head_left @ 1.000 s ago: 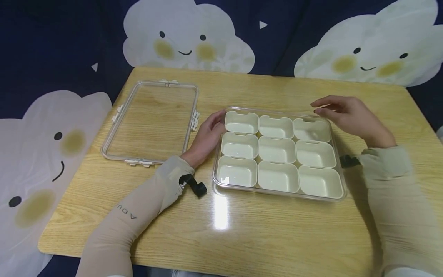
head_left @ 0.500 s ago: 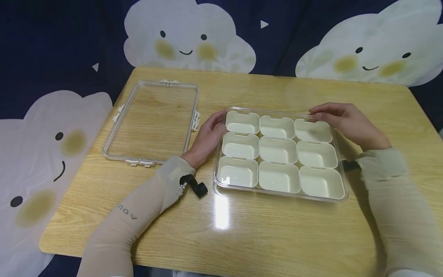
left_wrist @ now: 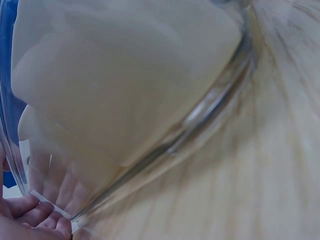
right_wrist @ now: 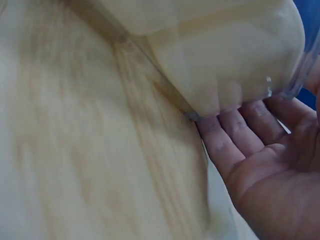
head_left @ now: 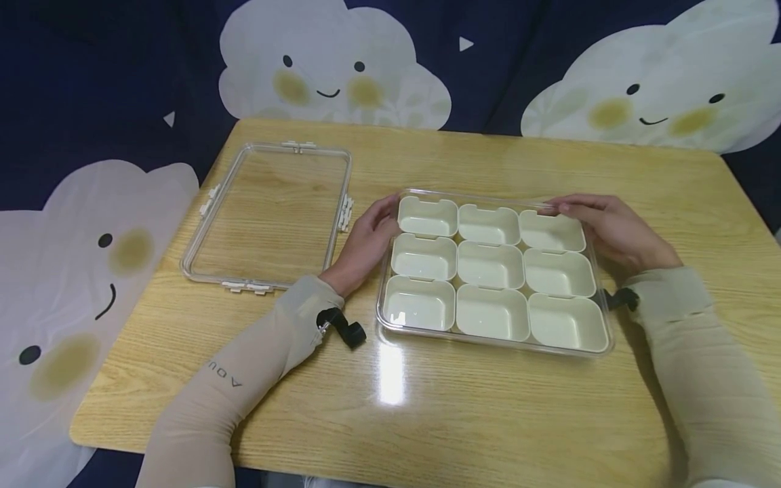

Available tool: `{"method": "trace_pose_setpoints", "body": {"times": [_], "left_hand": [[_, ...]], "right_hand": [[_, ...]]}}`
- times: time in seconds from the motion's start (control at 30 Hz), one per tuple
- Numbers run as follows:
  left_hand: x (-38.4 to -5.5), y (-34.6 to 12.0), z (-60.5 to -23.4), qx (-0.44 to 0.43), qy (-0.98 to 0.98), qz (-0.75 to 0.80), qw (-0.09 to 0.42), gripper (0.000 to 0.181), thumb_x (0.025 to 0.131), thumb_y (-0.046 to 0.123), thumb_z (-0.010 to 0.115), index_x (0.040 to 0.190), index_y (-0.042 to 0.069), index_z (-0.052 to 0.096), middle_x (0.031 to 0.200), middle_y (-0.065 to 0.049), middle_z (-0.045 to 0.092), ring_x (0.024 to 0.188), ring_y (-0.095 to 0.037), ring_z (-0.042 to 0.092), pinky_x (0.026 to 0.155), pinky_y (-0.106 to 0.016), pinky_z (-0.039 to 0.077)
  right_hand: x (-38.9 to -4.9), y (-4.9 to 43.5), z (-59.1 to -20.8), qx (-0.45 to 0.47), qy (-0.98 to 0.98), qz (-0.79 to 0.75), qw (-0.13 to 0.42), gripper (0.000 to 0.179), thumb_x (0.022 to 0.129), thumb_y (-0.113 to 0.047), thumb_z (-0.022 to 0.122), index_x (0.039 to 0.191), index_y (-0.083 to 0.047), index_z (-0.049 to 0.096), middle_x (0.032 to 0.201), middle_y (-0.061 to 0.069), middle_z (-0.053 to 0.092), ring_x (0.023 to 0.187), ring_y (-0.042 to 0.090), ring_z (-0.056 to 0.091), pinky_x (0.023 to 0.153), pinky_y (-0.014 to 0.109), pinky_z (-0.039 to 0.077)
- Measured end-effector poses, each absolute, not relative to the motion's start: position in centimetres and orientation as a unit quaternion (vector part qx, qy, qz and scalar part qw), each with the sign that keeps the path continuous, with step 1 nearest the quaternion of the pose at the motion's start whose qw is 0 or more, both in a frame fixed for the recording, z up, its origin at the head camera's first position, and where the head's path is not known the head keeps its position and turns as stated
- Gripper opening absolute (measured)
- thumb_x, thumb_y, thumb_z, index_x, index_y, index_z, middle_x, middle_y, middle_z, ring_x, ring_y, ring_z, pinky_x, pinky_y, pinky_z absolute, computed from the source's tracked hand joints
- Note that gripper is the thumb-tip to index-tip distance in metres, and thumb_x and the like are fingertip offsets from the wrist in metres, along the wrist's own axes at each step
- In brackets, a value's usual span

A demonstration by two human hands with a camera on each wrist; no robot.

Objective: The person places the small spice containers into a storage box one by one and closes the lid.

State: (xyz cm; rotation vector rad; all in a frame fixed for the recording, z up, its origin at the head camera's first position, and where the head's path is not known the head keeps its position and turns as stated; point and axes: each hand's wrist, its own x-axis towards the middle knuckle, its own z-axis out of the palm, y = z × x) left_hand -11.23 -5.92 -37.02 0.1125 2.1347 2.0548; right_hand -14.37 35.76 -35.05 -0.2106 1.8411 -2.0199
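Observation:
A clear plastic storage box (head_left: 493, 343) stands on the table, holding several cream-coloured cups (head_left: 489, 266) in rows. My left hand (head_left: 366, 237) holds its far left corner; the left wrist view shows curled fingers (left_wrist: 37, 215) against the outer wall, seen partly through the plastic. At the far right corner my right hand (head_left: 628, 232) has its thumb at the rim and its fingers behind the back wall. In the right wrist view these fingers (right_wrist: 250, 132) lie against the wall low down, close to the tabletop. No contents show in the cups.
A clear lid (head_left: 265, 213) with white clips (head_left: 247, 288) lies flat on the wooden table (head_left: 305, 420), left of the box and close to my left forearm. A dark blue curtain (head_left: 488, 81) with smiling clouds hangs behind the table. Black camera mounts sit at both wrists.
My right hand has come down from above the far right corner onto the box, its fingers passing behind the back wall. The left hand, the box and the lid have stayed put.

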Motion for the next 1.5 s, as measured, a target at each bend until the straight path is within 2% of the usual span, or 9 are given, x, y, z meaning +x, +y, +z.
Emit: {"method": "trace_pose_setpoints", "body": {"times": [0.23, 0.43, 0.9, 1.1, 1.33, 1.5], "left_hand": [[-11.2, -6.0, -36.9, 0.044, 0.723, 0.685, 0.082, 0.063, 0.094, 0.013, 0.054, 0.156, 0.017, 0.045, 0.159, -0.004, 0.051, 0.150, -0.019, 0.045, 0.129, -0.034, 0.035], [-11.1, -6.0, -36.8, 0.040, 0.721, 0.686, 0.086, 0.064, 0.094, 0.013, 0.055, 0.157, 0.017, 0.044, 0.160, -0.003, 0.049, 0.152, -0.019, 0.043, 0.130, -0.033, 0.034], [-11.0, -6.3, -36.5, 0.026, 0.722, 0.684, 0.101, 0.067, 0.091, 0.015, 0.058, 0.157, 0.019, 0.045, 0.162, -0.003, 0.047, 0.150, -0.020, 0.043, 0.128, -0.037, 0.037], [-11.4, -6.8, -35.9, 0.035, 0.694, 0.711, 0.105, 0.064, 0.094, 0.014, 0.057, 0.156, 0.010, 0.044, 0.160, -0.007, 0.049, 0.149, -0.022, 0.045, 0.128, -0.040, 0.038], [-12.5, -8.1, -35.2, 0.037, 0.675, 0.730, 0.097, 0.052, 0.102, 0.015, 0.053, 0.152, 0.001, 0.046, 0.159, -0.015, 0.048, 0.146, -0.028, 0.051, 0.123, -0.040, 0.045], [-13.3, -9.9, -34.1, 0.018, 0.666, 0.739, 0.103, 0.049, 0.103, 0.011, 0.050, 0.150, 0.000, 0.048, 0.160, -0.015, 0.048, 0.145, -0.029, 0.051, 0.123, -0.040, 0.046]], "right_hand": [[-14.2, 36.2, -35.9, -0.098, 0.597, -0.770, 0.201, 0.033, 0.106, 0.000, 0.047, 0.133, 0.004, 0.067, 0.126, 0.010, 0.077, 0.114, 0.018, 0.075, 0.088, 0.029, 0.065], [-14.2, 36.1, -36.2, -0.112, 0.582, -0.783, 0.189, 0.033, 0.106, 0.002, 0.046, 0.130, 0.004, 0.068, 0.124, 0.011, 0.077, 0.119, 0.017, 0.073, 0.090, 0.027, 0.065], [-14.1, 36.0, -36.4, -0.109, 0.588, -0.780, 0.185, 0.032, 0.106, 0.000, 0.048, 0.128, 0.002, 0.070, 0.122, 0.009, 0.078, 0.118, 0.016, 0.073, 0.089, 0.026, 0.065], [-14.1, 36.1, -36.4, -0.105, 0.592, -0.778, 0.182, 0.031, 0.106, -0.001, 0.049, 0.128, 0.002, 0.070, 0.122, 0.009, 0.078, 0.118, 0.015, 0.073, 0.089, 0.026, 0.065], [-14.0, 36.2, -36.3, -0.104, 0.598, -0.774, 0.182, 0.031, 0.106, -0.001, 0.049, 0.128, 0.002, 0.071, 0.121, 0.010, 0.078, 0.117, 0.016, 0.074, 0.088, 0.026, 0.065], [-14.0, 36.1, -36.2, -0.099, 0.600, -0.772, 0.184, 0.031, 0.106, -0.002, 0.049, 0.128, 0.001, 0.070, 0.122, 0.009, 0.078, 0.117, 0.015, 0.074, 0.088, 0.026, 0.065]]}}
